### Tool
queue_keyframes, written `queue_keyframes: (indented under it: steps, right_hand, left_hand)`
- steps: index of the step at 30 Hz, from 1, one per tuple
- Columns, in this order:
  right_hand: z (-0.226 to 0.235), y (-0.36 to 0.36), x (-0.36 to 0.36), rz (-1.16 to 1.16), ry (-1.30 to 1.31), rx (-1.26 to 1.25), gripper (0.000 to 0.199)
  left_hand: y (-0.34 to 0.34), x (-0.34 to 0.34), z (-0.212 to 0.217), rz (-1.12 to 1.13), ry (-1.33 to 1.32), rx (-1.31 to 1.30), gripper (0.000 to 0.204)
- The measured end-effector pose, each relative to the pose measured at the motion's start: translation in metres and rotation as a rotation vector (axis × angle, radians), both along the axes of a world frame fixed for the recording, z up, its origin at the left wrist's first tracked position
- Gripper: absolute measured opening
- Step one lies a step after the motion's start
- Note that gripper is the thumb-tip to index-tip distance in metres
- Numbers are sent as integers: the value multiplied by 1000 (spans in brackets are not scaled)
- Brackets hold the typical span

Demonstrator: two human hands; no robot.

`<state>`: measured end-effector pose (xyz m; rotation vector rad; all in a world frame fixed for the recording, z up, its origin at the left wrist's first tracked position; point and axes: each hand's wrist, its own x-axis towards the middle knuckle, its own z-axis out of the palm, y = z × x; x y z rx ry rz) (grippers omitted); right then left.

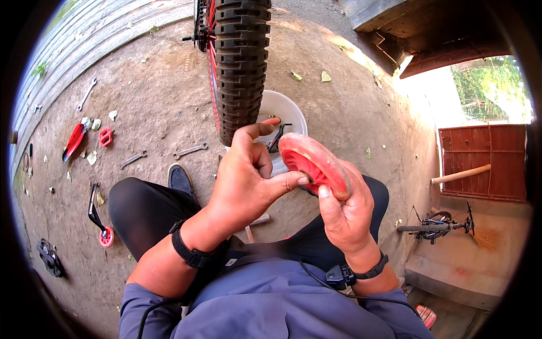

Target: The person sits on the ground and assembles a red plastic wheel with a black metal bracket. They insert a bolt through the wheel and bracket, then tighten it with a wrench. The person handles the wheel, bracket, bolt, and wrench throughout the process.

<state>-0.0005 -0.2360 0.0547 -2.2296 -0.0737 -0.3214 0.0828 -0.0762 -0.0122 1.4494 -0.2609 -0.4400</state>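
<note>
A small red training wheel (315,164) with a pale, worn tread is tilted in front of me. My right hand (351,212) grips it by the lower right rim, thumb on the near face. My left hand (240,169) is beside it, with its thumb reaching to the wheel's hub. The left index finger points out and the other fingers bend loosely, apart from the thumb. Just beyond my left hand stands the knobby bicycle tire (243,68) with red spokes. Behind my hands a white bucket (293,110) holds a black bracket (276,138), partly hidden.
On the dirt floor at left lie wrenches (134,159), a red pedal (105,137), a red-and-black piece (73,141) and another training wheel (106,237) on a black bracket. A black part (49,257) lies lower left. At right are a bicycle (437,227) and a red metal panel (480,161).
</note>
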Motion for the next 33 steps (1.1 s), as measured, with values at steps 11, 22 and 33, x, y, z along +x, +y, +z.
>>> queue_keyframes:
  steps: [11,22,33]
  right_hand:
    - [5,6,3,-44,181,395,36]
    - [-2,-3,3,-239,358,1097,39]
    - [2,2,7,-307,404,1162,52]
  left_hand:
    - [-17,-15,-24,-174,448,-458,60]
    - [-4,-9,4,-246,583,-495,41]
    - [0,-9,-7,-302,568,-570,28]
